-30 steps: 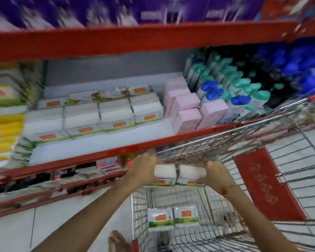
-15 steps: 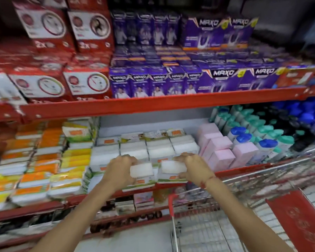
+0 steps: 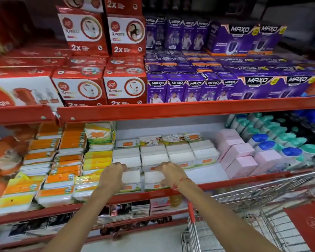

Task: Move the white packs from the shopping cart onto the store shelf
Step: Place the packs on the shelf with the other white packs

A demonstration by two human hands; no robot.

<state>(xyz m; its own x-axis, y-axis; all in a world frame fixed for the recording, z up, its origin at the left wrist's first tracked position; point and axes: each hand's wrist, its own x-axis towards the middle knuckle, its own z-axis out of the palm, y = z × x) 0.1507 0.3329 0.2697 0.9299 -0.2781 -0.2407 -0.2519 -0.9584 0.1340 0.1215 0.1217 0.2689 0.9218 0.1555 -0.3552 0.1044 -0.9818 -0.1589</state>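
The store shelf (image 3: 207, 174) carried two white packs (image 3: 144, 180) side by side at its front edge; the left hand (image 3: 113, 176) and right hand (image 3: 168, 174) each kept a closed grip on their outer ends.

This is a shop aisle, a supermarket by the look of it. Above the left hand (image 3: 113, 176) and right hand (image 3: 168, 174) runs a red metal shelf (image 3: 189, 110) stacked with rows of identical red boxes (image 3: 125, 88) and purple MAXO boxes (image 3: 193, 88). Level with the hands sit white packs (image 3: 154, 155) in neat rows, orange and yellow packs (image 3: 69, 160) to their left, pink boxes (image 3: 241, 155) and capped bottles (image 3: 273, 142) to their right. A wire shopping cart (image 3: 244, 220) stands below the right hand.
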